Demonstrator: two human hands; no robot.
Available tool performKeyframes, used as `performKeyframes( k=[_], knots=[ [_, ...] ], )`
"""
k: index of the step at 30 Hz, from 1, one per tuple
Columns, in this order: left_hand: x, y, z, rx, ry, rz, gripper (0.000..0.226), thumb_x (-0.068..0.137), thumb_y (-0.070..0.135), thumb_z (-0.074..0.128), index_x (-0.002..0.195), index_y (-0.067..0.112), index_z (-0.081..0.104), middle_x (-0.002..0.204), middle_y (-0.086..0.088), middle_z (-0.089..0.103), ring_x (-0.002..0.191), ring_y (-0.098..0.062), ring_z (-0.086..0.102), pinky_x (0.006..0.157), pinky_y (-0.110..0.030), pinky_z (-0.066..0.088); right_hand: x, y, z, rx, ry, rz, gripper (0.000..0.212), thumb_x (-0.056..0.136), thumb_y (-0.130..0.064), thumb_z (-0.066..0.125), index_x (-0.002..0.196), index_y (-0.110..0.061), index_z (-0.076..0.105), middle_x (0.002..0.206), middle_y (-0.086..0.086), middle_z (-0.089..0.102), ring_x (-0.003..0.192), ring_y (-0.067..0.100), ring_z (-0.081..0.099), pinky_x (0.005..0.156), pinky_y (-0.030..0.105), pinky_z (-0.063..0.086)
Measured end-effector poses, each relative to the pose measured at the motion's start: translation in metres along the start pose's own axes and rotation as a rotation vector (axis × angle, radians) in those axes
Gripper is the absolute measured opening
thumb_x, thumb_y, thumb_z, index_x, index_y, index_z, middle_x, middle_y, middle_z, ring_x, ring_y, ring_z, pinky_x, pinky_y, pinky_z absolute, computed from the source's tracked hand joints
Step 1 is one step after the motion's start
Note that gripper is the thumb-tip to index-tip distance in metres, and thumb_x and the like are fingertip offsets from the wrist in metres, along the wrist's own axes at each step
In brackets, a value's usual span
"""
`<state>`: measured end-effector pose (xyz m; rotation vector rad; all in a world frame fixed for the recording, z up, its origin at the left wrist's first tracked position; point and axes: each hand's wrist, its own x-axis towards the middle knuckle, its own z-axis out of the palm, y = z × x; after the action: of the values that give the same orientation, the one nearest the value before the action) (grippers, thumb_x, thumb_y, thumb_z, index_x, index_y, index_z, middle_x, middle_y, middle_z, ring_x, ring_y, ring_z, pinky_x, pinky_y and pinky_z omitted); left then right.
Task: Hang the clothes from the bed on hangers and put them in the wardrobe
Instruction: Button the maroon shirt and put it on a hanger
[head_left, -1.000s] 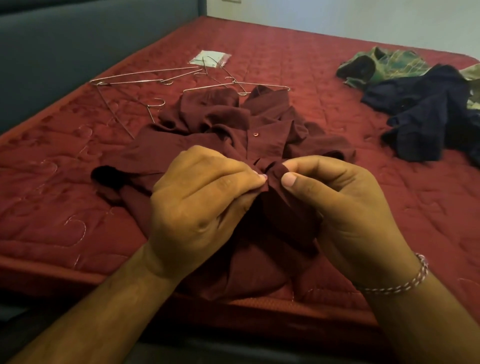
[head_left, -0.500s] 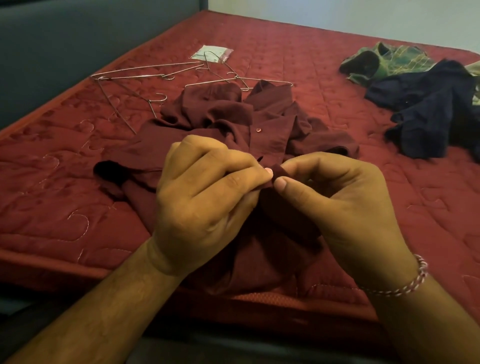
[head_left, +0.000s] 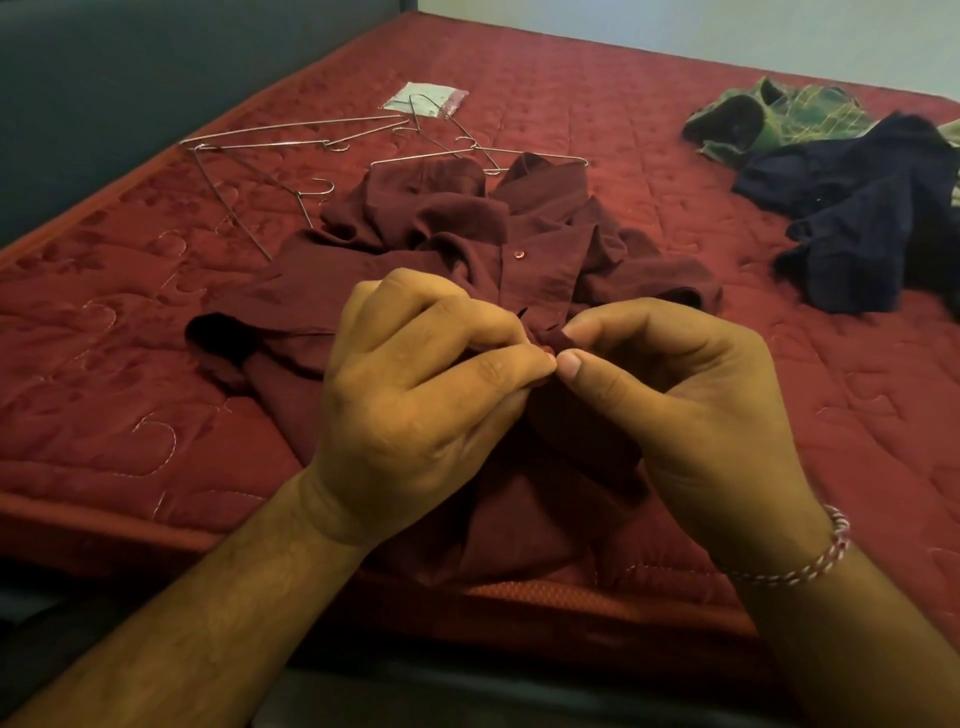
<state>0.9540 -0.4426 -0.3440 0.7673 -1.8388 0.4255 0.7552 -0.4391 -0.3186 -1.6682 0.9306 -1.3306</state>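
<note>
A maroon button shirt (head_left: 457, 244) lies crumpled on the red quilted bed (head_left: 104, 395), its hem hanging toward me over the near edge. My left hand (head_left: 415, 410) and my right hand (head_left: 675, 410) meet over the shirt's front placket, thumbs and fingertips pinching the fabric around a small button. One fastened button shows just above my fingers. Several wire hangers (head_left: 291, 135) lie on the bed behind the shirt, one partly under its collar.
A dark navy garment (head_left: 872, 218) and a green plaid garment (head_left: 779, 114) lie bunched at the right. A small plastic packet (head_left: 423, 98) sits beyond the hangers. A dark headboard (head_left: 130, 78) runs along the left, and a pale wall stands behind.
My fingertips have shifted slightly on the placket and closed tighter together around the button. The view has dropped a little lower. The shirt and hangers lie as before.
</note>
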Motion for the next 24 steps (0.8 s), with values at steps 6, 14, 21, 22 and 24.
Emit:
performKeyframes(
  k=[6,14,21,22,24],
  knots=[
    [-0.004,-0.002,0.004,-0.037,-0.046,-0.023,0.008,0.095,0.015,0.077,0.091,0.013,0.084,0.092,0.002,0.076,0.083,-0.026,0.064,0.070,-0.050,0.047,0.005,0.003,-0.010,-0.050,-0.103,0.003,0.012,0.082,-0.014,0.079,0.094,-0.015,0.077,0.092,0.005,0.078,0.086,0.014,0.073,0.079,0.027,0.059],
    [-0.003,-0.003,0.007,-0.386,-0.318,-0.408,0.049,0.080,0.016,0.081,0.127,0.018,0.069,0.094,0.012,0.070,0.089,-0.012,0.065,0.082,-0.032,0.053,0.010,0.012,-0.022,-0.247,-0.266,-0.027,0.014,0.084,-0.005,0.082,0.094,-0.013,0.076,0.091,0.001,0.077,0.085,0.014,0.073,0.079,0.032,0.060],
    [-0.009,-0.006,0.015,-0.260,-0.308,-0.334,0.017,0.088,0.032,0.076,0.101,0.021,0.080,0.093,0.010,0.075,0.082,-0.018,0.065,0.073,-0.047,0.052,0.009,0.015,-0.022,-0.469,-0.209,-0.172,0.014,0.087,-0.011,0.082,0.099,-0.017,0.080,0.096,-0.012,0.077,0.092,0.005,0.073,0.083,0.019,0.053],
    [-0.010,-0.005,0.014,-0.234,-0.288,-0.321,0.016,0.088,0.031,0.076,0.100,0.020,0.080,0.093,0.009,0.075,0.082,-0.019,0.066,0.071,-0.046,0.052,0.009,0.015,-0.021,-0.487,-0.187,-0.196,0.013,0.087,-0.012,0.082,0.098,-0.017,0.080,0.096,-0.013,0.077,0.092,0.005,0.073,0.083,0.019,0.054],
    [-0.011,-0.005,0.013,-0.202,-0.248,-0.293,0.015,0.090,0.028,0.077,0.100,0.017,0.080,0.093,0.006,0.076,0.081,-0.021,0.066,0.070,-0.045,0.051,0.008,0.014,-0.020,-0.519,-0.154,-0.239,0.011,0.087,-0.013,0.082,0.097,-0.016,0.079,0.096,-0.013,0.076,0.091,0.004,0.073,0.081,0.020,0.054]
  ],
)
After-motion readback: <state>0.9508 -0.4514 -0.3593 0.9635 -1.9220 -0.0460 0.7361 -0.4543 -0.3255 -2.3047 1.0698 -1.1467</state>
